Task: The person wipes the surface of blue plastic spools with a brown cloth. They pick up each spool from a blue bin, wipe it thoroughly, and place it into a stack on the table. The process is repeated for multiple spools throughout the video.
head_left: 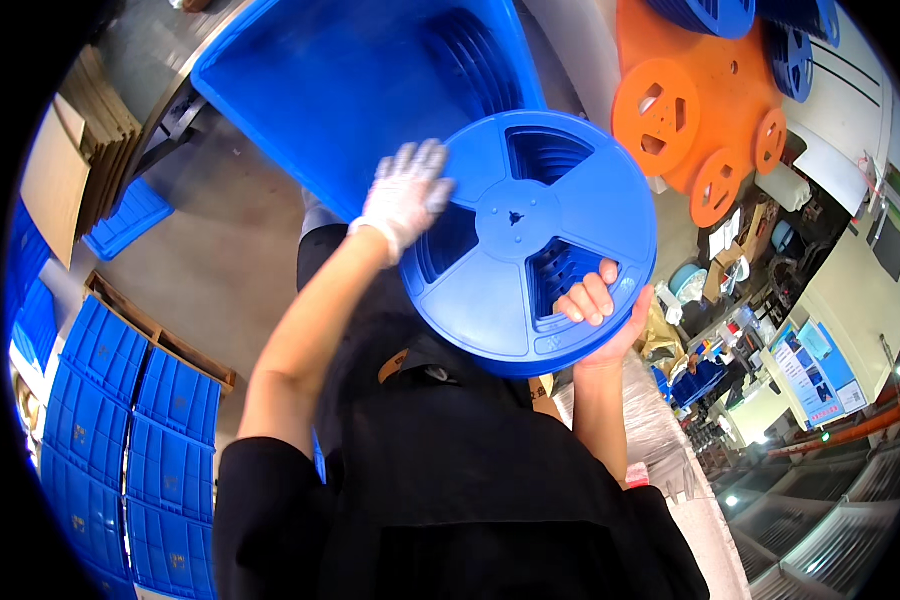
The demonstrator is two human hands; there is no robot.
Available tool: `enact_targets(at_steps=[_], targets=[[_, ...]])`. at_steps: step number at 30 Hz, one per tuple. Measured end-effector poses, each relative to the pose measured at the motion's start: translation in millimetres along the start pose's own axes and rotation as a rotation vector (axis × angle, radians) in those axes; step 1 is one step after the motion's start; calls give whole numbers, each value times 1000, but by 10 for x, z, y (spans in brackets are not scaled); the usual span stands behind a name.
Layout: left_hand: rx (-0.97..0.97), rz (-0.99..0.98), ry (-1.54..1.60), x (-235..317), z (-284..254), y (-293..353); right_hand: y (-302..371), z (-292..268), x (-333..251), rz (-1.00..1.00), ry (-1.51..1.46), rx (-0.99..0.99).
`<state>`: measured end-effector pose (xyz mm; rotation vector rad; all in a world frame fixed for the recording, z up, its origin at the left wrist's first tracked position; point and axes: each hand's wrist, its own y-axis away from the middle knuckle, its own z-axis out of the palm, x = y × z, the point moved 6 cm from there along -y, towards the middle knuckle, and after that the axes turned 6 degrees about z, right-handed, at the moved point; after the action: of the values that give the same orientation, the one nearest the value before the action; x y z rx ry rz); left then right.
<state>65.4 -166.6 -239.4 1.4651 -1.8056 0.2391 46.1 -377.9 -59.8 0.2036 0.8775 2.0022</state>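
A stack of blue plastic reels (470,300) is held up in front of my body, its round face turned to me. Bare fingers of my right hand (600,310) hook into the lower right cut-out, with the thumb around the outer rim. On the other side, my left hand (405,195) wears a white glove and is slightly blurred. Its fingers are stretched out over the reels' upper left edge; whether they touch it I cannot tell. Further layers of the stack show through the cut-outs.
Just beyond the reels stands a large blue bin (320,100) with more reels at its right inside. Orange discs and an orange panel (705,110) are at the upper right. Blue crates (170,400) are stacked at lower left, cardboard sheets (100,150) above them. A cluttered bench lies right.
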Motion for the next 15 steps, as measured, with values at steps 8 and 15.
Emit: enact_targets(at_steps=[8,15], targets=[[-154,649,45,28,-915,937,-347,293,129,49,3,3],[-152,537,103,-184,-962,1144,-474,375,175,37,164,194]])
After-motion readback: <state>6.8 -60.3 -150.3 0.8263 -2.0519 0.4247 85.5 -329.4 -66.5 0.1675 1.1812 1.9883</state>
